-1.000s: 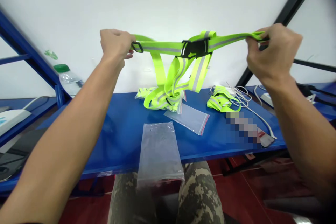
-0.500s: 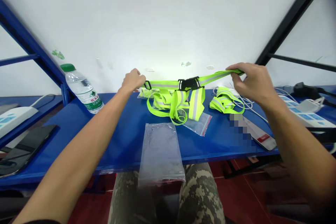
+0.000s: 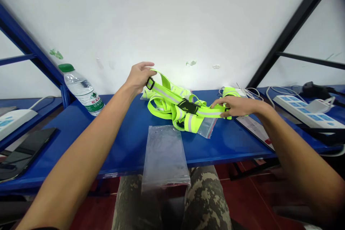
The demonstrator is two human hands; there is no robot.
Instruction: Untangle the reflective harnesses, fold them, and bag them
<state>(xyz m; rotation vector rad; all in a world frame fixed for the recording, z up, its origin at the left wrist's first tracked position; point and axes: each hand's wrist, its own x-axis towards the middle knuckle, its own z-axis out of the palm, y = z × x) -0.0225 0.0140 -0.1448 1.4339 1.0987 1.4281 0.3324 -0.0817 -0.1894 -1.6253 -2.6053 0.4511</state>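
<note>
right hand (image 3: 234,107) hides reflective belt (image 3: 164,93) (partly)

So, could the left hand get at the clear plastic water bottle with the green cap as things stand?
Probably yes: the left hand sits near the clear plastic water bottle with the green cap, and nothing stands between them, though it holds the neon-yellow reflective strap.

Nothing here reads clearly. On the plastic water bottle (image 3: 81,90) we note a green-and-white label (image 3: 94,102), its print too small to make out. The white sheet (image 3: 253,130) on the surface carries fine print and a red mark, and we cannot read either. The power strip (image 3: 304,110) shows blue squares, with no legible wording. We make out no marks on the black buckle (image 3: 188,106) of the reflective harness (image 3: 167,102).
</note>
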